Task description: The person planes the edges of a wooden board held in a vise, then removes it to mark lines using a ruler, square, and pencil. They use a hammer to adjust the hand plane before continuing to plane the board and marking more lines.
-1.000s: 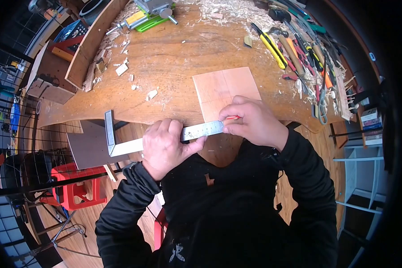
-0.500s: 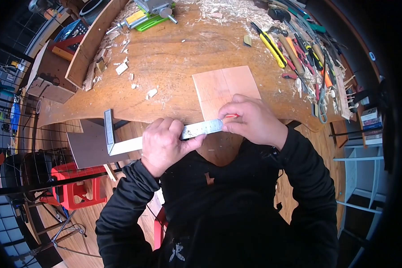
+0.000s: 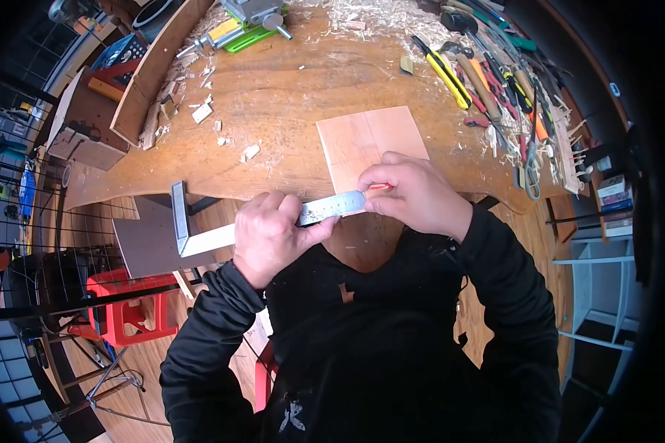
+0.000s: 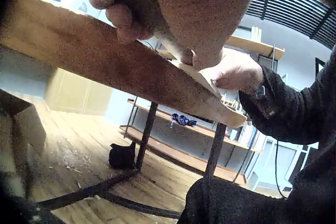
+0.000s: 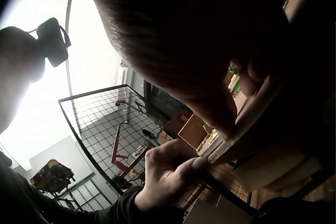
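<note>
Near the table's front edge, the left hand (image 3: 268, 238) grips the blade of a metal try square (image 3: 207, 241), its thumb along the lower edge. The square's short stock points up at the left. At the blade's right end, the right hand (image 3: 418, 193) pinches a red pencil-like tool (image 3: 379, 186); its tip is hidden by the fingers. A square wooden board (image 3: 362, 140) with thin lines on it lies partly under the right hand. In the right wrist view the left hand (image 5: 170, 174) has its thumb at the board's edge.
Knives, scissors (image 3: 532, 181) and other tools lie among shavings along the table's right side. A green and grey vise (image 3: 255, 22) stands at the back, with a wooden box (image 3: 89, 125) at the left. Below left is a red stool (image 3: 129, 310).
Both hands, the square and the red tool have shifted very slightly up and left in the head view. Both grips look the same.
</note>
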A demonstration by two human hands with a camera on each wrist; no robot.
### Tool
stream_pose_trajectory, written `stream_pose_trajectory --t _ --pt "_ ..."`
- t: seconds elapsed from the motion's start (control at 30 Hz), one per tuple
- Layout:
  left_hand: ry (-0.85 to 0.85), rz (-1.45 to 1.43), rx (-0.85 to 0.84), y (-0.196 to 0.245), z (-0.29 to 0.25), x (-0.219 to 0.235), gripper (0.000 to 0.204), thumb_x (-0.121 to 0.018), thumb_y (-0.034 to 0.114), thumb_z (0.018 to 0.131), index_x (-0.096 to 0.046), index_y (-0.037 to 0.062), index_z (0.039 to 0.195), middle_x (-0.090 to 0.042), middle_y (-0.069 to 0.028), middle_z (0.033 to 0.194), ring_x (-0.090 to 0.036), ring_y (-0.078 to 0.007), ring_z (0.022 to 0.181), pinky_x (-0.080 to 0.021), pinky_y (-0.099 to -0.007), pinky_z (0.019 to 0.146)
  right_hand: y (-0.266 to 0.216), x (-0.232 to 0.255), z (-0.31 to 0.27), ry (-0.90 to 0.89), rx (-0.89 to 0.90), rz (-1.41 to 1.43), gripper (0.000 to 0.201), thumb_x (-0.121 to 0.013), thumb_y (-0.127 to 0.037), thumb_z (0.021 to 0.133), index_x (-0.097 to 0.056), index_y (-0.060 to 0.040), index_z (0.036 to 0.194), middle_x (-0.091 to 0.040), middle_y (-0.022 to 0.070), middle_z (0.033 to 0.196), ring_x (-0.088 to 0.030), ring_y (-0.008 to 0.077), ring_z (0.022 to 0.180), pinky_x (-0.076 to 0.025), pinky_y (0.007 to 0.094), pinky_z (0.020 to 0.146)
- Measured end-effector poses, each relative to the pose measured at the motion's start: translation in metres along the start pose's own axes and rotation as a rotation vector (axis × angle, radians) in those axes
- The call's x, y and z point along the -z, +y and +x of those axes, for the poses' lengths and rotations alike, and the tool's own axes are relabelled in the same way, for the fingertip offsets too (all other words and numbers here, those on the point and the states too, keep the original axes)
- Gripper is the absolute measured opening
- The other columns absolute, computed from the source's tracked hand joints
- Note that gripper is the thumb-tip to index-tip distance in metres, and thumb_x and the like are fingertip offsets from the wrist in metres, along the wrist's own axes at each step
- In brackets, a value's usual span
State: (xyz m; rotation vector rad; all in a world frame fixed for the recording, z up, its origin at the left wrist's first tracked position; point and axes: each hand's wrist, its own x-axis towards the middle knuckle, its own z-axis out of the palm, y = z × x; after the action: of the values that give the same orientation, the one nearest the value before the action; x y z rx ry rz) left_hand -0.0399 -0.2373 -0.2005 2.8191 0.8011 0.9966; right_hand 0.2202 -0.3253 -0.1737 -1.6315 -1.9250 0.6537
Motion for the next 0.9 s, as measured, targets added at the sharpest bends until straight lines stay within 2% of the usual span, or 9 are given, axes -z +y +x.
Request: stream_pose_trajectory --t 0.9 --pt "0.020 0.006 -0.008 0.0009 -0.0012 -0.0028 0.054 -0.095 0.040 0.070 -0.054 0.0057 0.063 -0.052 -0.0109 0.059 -0.060 -0.0309 0.053 -0.049 -0.0406 0.052 0.0006 0.0002 -0.0008 0.003 0.008 0.029 0.022 -0.079 -0.022 0.088 -0.076 -0.0125 0.107 -0.066 0.0121 0.093 -0.068 0.0347 0.092 -0.054 0.0445 0.082"
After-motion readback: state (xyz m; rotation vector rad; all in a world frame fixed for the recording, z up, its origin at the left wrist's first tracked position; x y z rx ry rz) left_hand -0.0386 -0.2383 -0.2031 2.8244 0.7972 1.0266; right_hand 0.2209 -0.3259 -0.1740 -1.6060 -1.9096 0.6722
